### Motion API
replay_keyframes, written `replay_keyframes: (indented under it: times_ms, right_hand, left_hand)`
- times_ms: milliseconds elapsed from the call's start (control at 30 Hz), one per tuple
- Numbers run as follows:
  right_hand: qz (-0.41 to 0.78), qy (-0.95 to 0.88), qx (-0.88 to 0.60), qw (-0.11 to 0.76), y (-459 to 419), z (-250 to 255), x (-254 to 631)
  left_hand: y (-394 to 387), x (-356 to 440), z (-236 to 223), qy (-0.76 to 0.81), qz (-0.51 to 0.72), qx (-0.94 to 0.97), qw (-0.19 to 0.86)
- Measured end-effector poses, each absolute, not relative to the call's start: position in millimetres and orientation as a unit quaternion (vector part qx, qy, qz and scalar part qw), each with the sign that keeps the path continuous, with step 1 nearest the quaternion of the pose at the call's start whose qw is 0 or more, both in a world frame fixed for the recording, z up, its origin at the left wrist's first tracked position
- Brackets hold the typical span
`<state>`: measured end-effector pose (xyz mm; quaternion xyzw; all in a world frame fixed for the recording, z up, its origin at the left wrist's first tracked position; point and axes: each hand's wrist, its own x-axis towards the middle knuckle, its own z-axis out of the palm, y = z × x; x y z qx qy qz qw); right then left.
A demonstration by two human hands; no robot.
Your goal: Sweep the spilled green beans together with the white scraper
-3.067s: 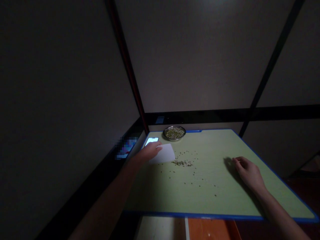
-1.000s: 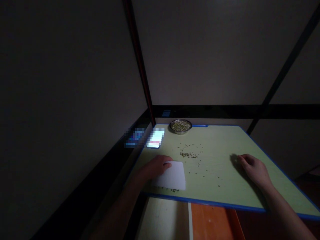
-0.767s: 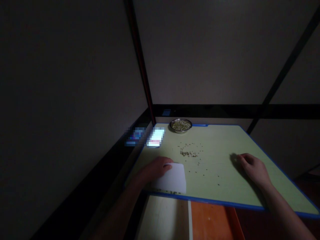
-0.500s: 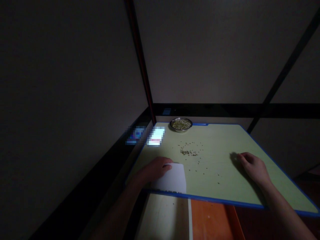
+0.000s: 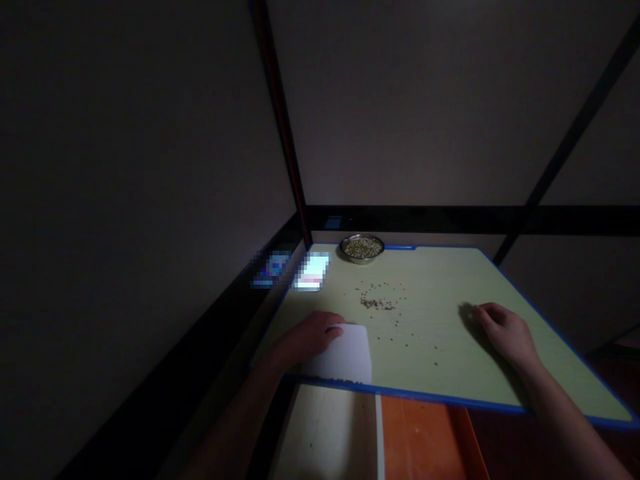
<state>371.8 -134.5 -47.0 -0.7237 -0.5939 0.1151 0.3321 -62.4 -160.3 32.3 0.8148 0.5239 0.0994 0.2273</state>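
My left hand (image 5: 317,333) grips a white flat card (image 5: 343,353) by its far left edge, thumb on top. The card lies over the front left of the pale green tabletop (image 5: 440,280), and small dark grains line its near edge by the blue rim. My right hand (image 5: 507,333) rests low over the right side of the table, fingers curled and thumb against forefinger. Whatever may be in that pinch is hidden. Between the hands lies a loose small pile of seeds (image 5: 375,304), with single seeds scattered around it.
At the back left stands a metal bowl (image 5: 362,249) full of greenish seeds. A lit, pixelated screen (image 5: 313,271) lies on the left edge. Under the front rim are a pale wooden box (image 5: 330,433) and an orange bin (image 5: 425,440). Dark-framed walls rise behind and left.
Both hands and the card stay almost in place. The grains at the card's near edge look shifted, and a dark speck in the pale box is at a different spot.
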Motion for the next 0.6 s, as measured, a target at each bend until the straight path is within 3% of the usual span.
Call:
replay_keyframes:
  times_ms: [600]
  right_hand:
    - [0.107,-0.596,-0.725,0.327,-133.6,-46.9,372.6]
  left_hand:
    - [-165.6,-63.3,36.5,0.520,0.097,0.821,0.214]
